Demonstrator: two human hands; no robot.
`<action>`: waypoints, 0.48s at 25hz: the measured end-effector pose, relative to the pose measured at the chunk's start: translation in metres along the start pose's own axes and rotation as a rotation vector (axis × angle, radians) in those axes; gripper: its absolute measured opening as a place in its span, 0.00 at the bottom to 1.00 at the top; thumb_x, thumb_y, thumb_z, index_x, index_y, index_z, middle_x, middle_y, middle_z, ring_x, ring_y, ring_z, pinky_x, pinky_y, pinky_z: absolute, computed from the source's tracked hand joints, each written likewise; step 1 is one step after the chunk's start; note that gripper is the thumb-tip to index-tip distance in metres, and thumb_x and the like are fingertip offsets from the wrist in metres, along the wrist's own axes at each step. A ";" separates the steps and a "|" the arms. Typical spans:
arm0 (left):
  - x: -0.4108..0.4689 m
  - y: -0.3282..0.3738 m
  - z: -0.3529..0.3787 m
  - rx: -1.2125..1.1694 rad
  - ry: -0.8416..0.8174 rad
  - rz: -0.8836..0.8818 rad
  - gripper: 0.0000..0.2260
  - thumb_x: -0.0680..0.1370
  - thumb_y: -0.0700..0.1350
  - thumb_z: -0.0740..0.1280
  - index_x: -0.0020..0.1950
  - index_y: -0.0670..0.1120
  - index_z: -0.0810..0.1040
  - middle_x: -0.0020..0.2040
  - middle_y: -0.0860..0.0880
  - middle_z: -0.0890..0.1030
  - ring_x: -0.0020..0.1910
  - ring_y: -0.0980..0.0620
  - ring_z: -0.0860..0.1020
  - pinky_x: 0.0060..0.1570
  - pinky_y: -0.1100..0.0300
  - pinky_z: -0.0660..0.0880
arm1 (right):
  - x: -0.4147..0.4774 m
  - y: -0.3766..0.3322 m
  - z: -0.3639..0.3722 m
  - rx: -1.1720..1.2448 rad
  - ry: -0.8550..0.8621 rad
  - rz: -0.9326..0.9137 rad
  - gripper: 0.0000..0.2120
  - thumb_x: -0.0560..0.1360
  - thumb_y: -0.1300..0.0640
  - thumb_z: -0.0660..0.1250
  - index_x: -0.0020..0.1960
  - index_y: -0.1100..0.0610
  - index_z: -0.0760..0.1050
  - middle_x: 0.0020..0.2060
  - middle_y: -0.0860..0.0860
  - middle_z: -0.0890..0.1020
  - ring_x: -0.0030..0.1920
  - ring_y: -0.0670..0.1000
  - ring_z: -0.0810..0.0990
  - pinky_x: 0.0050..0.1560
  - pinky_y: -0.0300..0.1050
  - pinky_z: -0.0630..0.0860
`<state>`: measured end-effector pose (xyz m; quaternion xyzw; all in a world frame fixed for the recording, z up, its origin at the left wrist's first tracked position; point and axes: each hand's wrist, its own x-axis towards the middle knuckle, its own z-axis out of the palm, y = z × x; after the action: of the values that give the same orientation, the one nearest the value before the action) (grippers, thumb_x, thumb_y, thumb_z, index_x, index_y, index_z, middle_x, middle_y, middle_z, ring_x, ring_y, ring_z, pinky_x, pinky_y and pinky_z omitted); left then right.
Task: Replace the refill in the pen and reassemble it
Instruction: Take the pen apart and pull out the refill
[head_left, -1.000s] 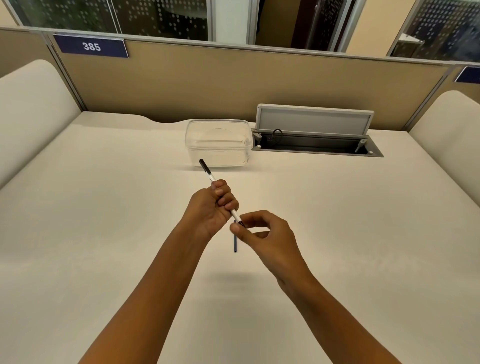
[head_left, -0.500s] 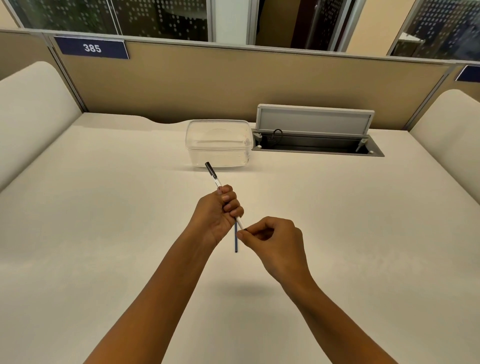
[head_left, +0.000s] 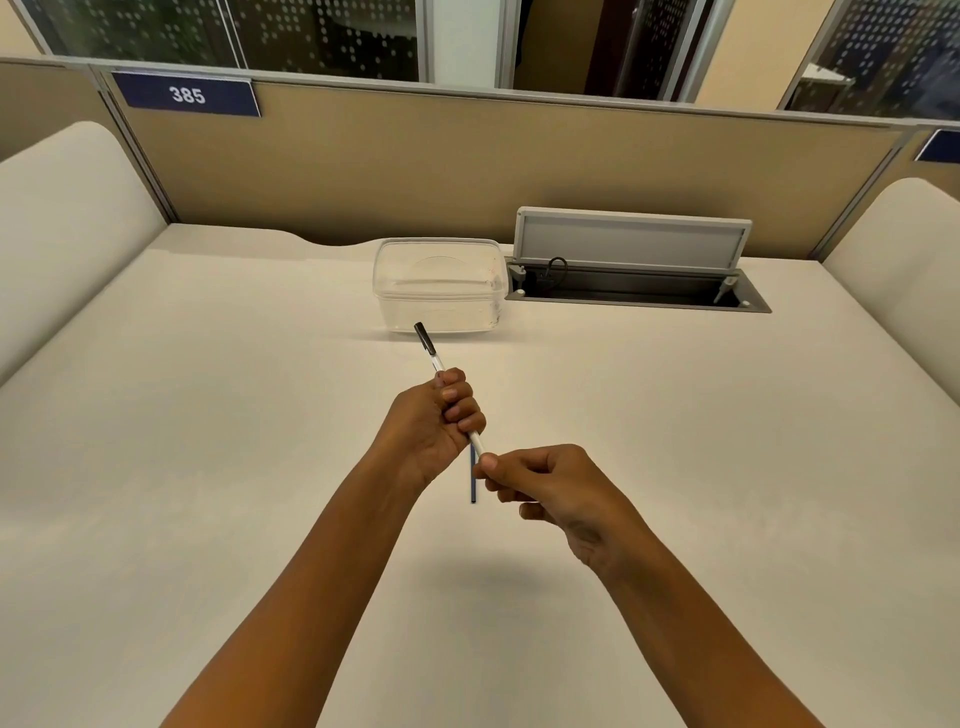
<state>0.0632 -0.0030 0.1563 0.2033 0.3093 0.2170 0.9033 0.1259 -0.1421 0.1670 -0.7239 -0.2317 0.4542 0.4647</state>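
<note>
Cubicle desk (head_left: 208, 415), mid-repair: a pen (head_left: 447, 387) held above the desk's middle, a thin blue refill (head_left: 473, 483) lying on the surface just beneath.

Left hand (head_left: 431, 421) is fisted round the white barrel, black cap end pointing toward a clear tub (head_left: 440, 283) near the far edge; right hand (head_left: 550, 486) has its grip pinched shut at the barrel's near tip, what it pinches too small to tell. Pen and refill look light, stiff and smooth, likely to slip or roll; the refill is probably best taken mid-length, gently, since it may bend.
</note>
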 end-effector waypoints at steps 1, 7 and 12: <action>0.001 -0.001 -0.001 -0.008 0.005 -0.008 0.18 0.77 0.31 0.45 0.33 0.46 0.64 0.20 0.53 0.64 0.17 0.57 0.60 0.20 0.69 0.59 | 0.000 0.001 0.002 -0.005 0.039 -0.020 0.07 0.70 0.50 0.72 0.41 0.52 0.85 0.34 0.46 0.85 0.36 0.42 0.81 0.41 0.40 0.74; 0.016 -0.011 -0.007 -0.019 0.091 -0.013 0.19 0.79 0.33 0.42 0.32 0.46 0.63 0.19 0.53 0.64 0.15 0.56 0.59 0.19 0.68 0.57 | 0.003 0.006 0.015 -0.353 0.356 -0.234 0.07 0.69 0.51 0.73 0.38 0.55 0.84 0.31 0.47 0.84 0.33 0.45 0.80 0.37 0.39 0.76; 0.028 0.017 -0.024 -0.006 0.157 0.213 0.11 0.65 0.31 0.52 0.32 0.48 0.60 0.16 0.54 0.62 0.13 0.59 0.58 0.16 0.70 0.55 | -0.007 0.031 0.035 -0.927 0.630 -0.533 0.11 0.60 0.59 0.80 0.30 0.56 0.77 0.27 0.50 0.77 0.24 0.49 0.75 0.24 0.37 0.63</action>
<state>0.0631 0.0319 0.1339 0.2145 0.3549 0.3278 0.8489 0.0897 -0.1452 0.1373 -0.8670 -0.4294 -0.0610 0.2454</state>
